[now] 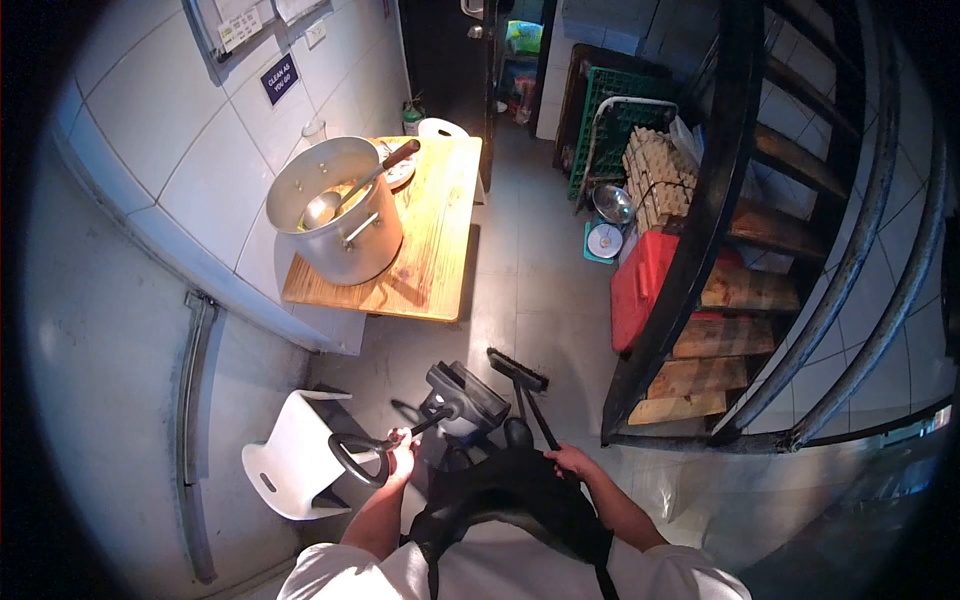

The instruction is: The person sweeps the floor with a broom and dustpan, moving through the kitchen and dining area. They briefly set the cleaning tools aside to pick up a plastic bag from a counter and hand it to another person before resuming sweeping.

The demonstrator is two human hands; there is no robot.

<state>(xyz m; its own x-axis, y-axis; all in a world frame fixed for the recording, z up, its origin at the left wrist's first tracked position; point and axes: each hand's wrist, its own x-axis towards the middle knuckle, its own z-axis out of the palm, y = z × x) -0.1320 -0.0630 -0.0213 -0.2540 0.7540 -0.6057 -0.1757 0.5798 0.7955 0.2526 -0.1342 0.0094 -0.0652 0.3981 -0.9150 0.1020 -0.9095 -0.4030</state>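
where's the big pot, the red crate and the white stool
big pot (345,235), head view, its outer side wall
red crate (640,285), head view, its lid
white stool (290,460), head view, its seat

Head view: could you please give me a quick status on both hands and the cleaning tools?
Left hand gripping the floor machine handle. Right hand closed on the broom stick. White stool close left; staircase right.

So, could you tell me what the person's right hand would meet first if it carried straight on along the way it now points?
The right hand grips a dark broom handle and points up the picture along it. Going straight on, it would likely meet the broom head on the floor first, though depth is hard to judge from this view.
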